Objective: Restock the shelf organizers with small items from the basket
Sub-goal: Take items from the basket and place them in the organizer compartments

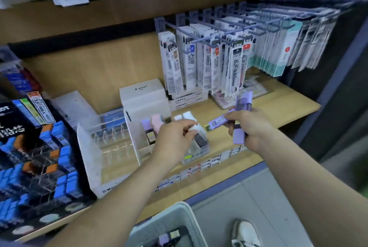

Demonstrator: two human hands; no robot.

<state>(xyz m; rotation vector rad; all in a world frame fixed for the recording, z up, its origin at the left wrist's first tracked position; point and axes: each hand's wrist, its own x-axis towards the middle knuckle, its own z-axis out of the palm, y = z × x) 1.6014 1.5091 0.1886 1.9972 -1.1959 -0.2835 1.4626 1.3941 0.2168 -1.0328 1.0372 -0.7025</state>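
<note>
Left hand (173, 141), at about seven o'clock of frame centre, has thumb and fingertips curled onto a small white case (192, 127), pinched by its upper end and held just over the front tier of the white organizer (132, 137). The end grip appears chosen so the case can drop upright into a narrow slot. Right hand (250, 125), at four o'clock, is closed round a fanned bundle of purple cases (238, 137), apart from the organizer and above the shelf (278, 111). In my judgement it serves as a holding magazine, keeping stock close so the left hand need not go back to the basket for each piece. The organizer holds upright cases — a pink case (155, 122) and a purple one at its twelve o'clock side, a dark case (201, 140) toward three o'clock. The clear divider tray (111, 139) stands touching it at nine o'clock; its contents cannot be made out. The basket (179, 210) sits at six o'clock, low and off the shelf, with a few small items in it, one of them a purple item (164, 239). Hanging refill packs (209, 63) at one o'clock are not involved. Restocking appears partway through.
</note>
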